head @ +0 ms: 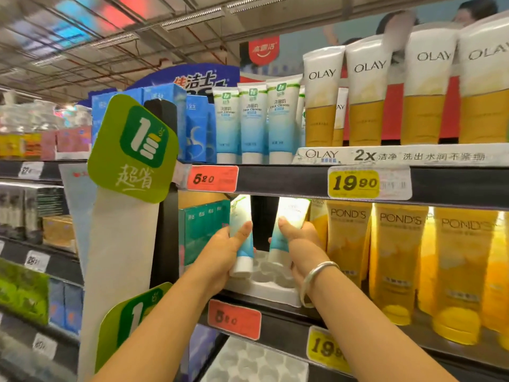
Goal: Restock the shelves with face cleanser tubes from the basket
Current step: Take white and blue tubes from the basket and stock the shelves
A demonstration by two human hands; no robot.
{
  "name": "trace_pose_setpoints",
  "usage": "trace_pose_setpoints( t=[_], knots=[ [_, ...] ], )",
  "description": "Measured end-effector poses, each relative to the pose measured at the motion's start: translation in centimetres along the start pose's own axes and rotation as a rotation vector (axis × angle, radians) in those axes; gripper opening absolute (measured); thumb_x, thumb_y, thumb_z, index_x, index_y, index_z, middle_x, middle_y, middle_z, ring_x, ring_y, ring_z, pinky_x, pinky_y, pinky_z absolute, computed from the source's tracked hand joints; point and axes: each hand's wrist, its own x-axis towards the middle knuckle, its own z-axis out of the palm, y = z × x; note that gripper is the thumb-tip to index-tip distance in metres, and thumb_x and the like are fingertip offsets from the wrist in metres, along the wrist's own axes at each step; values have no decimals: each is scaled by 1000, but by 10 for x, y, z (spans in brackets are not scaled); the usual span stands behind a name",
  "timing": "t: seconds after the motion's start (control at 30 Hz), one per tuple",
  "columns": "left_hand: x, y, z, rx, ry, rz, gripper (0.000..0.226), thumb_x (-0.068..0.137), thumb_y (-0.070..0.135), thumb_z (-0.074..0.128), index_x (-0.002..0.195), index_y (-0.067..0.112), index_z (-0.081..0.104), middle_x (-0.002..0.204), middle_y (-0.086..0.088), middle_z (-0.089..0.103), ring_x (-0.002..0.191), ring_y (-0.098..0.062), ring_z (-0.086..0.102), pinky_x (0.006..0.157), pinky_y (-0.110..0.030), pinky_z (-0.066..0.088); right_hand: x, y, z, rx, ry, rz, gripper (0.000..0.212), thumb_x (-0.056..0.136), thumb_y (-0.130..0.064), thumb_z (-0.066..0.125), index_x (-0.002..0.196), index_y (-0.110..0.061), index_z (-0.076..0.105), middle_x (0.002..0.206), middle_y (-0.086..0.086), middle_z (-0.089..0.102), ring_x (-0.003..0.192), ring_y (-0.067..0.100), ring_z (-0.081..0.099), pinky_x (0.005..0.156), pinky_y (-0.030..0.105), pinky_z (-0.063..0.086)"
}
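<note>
While the left hand [220,252] grips one cleanser tube [242,238] and the right hand [298,241] another [286,227], both tubes hang cap-down above the white slotted tray [264,288]. Tubes appear light, soft, slightly slick; grip mid-body, near the cap.

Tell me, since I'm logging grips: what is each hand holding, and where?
Left hand grips one cleanser tube mid-body; right hand grips another tube mid-body.

Dark shop shelving [289,179] under an open metal-grid ceiling [91,42], strip light [192,19] overhead
</note>
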Motion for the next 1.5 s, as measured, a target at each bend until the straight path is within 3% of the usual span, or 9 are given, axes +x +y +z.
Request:
trace_pose_setpoints(
  t=[0.13, 0.27, 0.37, 0.57, 0.73, 0.9, 1.03, 1.3, 1.5],
  knots=[
    [12, 0, -6, 107, -56, 51, 26, 86, 36, 59, 96, 13, 57, 78, -4, 60, 57, -5, 61, 50, -20, 51, 13, -3, 6, -55, 69, -13, 45, 90, -32, 57, 123, -3, 47, 122, 15, 57, 109, 33, 58, 95, 45, 48],
    [34, 7, -10, 215, 31, 106, 39, 83, 31, 66, 112, 9, 52, 86, -2, 61, 75, -13, 61, 64, -27, 51, 24, -4, 11, 38, 29, -27, 42, 90, -23, 58, 123, 0, 48, 121, 17, 58, 108, 34, 58, 95, 47, 49],
    [45, 3, -11, 309, 92, 138, 36, 82, 28, 69, 110, 14, 50, 91, 2, 59, 80, -10, 58, 67, -22, 48, 33, -2, 19, 52, 44, 1, 43, 88, -24, 61, 122, -4, 46, 118, 16, 57, 109, 35, 58, 95, 50, 48],
    [54, -7, -9, 221, 117, 185, 23, 82, 17, 69, 100, 17, 55, 89, 3, 61, 77, -10, 58, 62, -21, 48, 46, 11, 34, 72, 25, -31, 42, 85, -14, 65, 122, -5, 46, 121, 19, 58, 108, 35, 59, 94, 51, 48],
    [62, -9, -8, 176, 128, 238, 30, 81, 10, 69, 109, 5, 59, 91, 0, 64, 80, -12, 61, 62, -16, 51, 51, 21, 35, 53, -11, -84, 38, 83, -12, 67, 116, -10, 49, 119, 15, 59, 103, 31, 60, 91, 49, 50],
    [69, -15, -10, 175, 168, 236, 42, 87, 8, 61, 127, 3, 48, 117, -15, 60, 106, -27, 59, 89, -39, 50, 54, 24, 35, 2, -15, -126, 41, 82, -14, 69, 116, -14, 47, 120, 10, 58, 108, 29, 58, 93, 49, 49],
    [69, -17, -10, 192, 145, 227, 46, 91, 10, 55, 134, 5, 40, 127, -15, 55, 114, -27, 55, 98, -43, 45, 53, 23, 37, -77, -39, -171, 41, 80, -12, 70, 114, -16, 46, 120, 9, 57, 107, 26, 57, 93, 48, 49],
    [65, -15, -11, 256, 122, 285, 42, 92, 5, 52, 132, 11, 41, 129, -10, 52, 115, -22, 52, 99, -40, 45, 47, 21, 43, -270, -119, -282, 46, 79, -13, 71, 117, -12, 45, 122, 9, 57, 103, 21, 56, 88, 38, 50],
    [65, -15, -12, 328, 111, 261, 43, 93, 8, 51, 134, 13, 39, 131, -9, 51, 115, -21, 50, 97, -35, 43, 46, 21, 39, -223, -83, -272, 47, 78, -12, 72, 117, -11, 46, 120, 11, 57, 107, 25, 57, 90, 41, 51]
  ],
)
